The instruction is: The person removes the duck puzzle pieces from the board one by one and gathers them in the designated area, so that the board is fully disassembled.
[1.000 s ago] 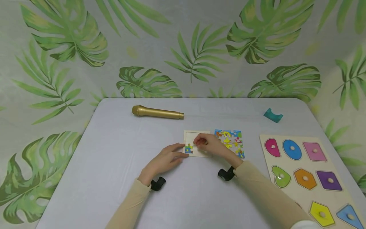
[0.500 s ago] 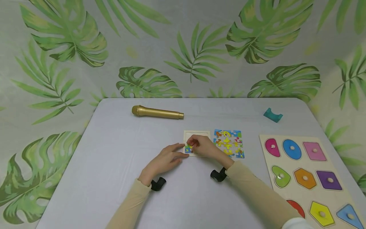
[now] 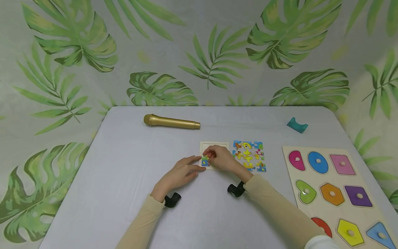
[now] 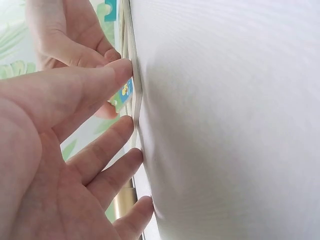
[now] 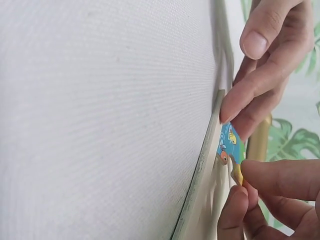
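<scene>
A small wooden puzzle tray [image 3: 214, 143] lies mid-table, with a blue, green and yellow jigsaw piece [image 3: 204, 162] at its near left corner. My right hand [image 3: 221, 158] pinches this piece by its yellow knob between thumb and fingers; in the right wrist view the piece [image 5: 231, 141] stands tilted up from the tray bed. My left hand [image 3: 179, 174] rests at the tray's left side, its fingers extended and loosely spread. In the left wrist view its fingertips [image 4: 126, 124] touch the tray's edge. The right hand covers part of the tray in the head view.
Several jigsaw pieces [image 3: 247, 155] lie in a square group right of the tray. Behind are a gold microphone [image 3: 174, 122] and a teal curved block [image 3: 297, 125]. A large shape board with knobbed pieces [image 3: 317, 173] occupies the table's right side.
My right hand has moved left across the tray to the corner piece and now pinches it; the piece is tilted up. The left hand has stayed at the tray's side.
</scene>
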`<move>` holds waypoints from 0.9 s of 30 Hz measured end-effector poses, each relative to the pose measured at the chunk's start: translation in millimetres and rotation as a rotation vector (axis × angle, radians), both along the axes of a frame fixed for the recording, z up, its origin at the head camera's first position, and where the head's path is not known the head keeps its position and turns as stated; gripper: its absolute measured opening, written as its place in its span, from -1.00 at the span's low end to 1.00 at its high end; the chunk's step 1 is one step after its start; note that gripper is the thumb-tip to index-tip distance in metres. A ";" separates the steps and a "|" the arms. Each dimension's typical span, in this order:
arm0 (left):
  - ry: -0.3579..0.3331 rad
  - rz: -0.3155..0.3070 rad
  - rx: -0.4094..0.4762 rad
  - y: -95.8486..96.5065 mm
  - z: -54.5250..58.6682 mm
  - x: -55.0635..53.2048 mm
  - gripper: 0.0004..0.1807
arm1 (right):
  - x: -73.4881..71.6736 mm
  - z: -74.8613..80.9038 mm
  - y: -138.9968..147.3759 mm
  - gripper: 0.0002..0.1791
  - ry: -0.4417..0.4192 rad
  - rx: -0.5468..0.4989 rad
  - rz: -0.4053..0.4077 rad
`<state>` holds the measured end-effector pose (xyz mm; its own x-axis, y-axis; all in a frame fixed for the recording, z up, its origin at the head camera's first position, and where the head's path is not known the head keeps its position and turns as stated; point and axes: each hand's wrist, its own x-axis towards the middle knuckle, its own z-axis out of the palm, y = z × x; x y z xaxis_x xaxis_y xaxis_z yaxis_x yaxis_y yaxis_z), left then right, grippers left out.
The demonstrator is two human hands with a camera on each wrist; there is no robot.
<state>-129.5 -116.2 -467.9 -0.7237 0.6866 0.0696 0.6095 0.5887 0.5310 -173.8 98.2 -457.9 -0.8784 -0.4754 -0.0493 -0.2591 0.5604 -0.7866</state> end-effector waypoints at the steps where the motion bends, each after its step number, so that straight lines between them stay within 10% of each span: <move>1: -0.005 0.002 0.000 0.0 0.3 0.2 -0.70 | -0.3 -0.3 0.1 -0.74 0.001 -0.006 0.000; 27: -0.044 0.027 -0.004 2.0 2.5 1.8 -0.69 | -11.8 6.0 58.9 -0.87 -0.173 -0.134 -0.039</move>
<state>-127.7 -114.2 -465.4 -0.7442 0.6670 0.0351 0.5698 0.6066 0.5545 -185.6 157.1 -452.0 -0.8801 -0.4537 -0.1400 -0.0938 0.4551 -0.8855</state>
